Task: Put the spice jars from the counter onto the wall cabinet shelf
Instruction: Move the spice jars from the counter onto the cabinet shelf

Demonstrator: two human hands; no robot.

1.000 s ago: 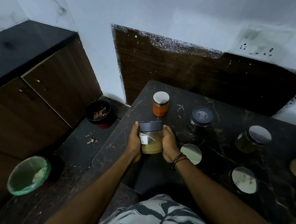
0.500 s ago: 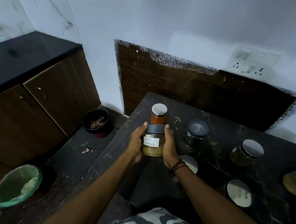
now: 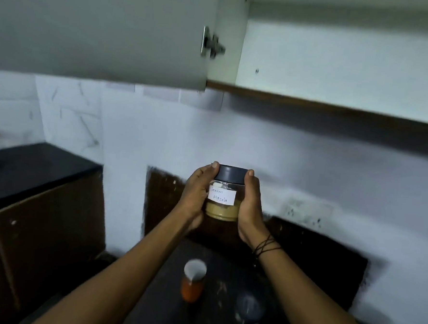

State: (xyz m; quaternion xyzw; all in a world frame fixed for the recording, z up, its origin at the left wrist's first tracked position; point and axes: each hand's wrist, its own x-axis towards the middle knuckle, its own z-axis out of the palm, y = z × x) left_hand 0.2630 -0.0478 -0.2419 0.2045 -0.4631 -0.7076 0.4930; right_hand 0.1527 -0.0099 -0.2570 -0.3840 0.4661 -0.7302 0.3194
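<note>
Below cabinet shelf (image 3: 336,108): both hands hold jar (image 3: 224,197) upright, lid up.

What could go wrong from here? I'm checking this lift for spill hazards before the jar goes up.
1. The clear glass jar with a grey lid and handwritten label is held only by side pressure from the left hand and right hand; it could slip onto the orange-filled jar with a silver lid on the dark counter below.
2. The brown-edged cabinet shelf sits above the jar; rising too close could knock the lid against its edge.
</note>
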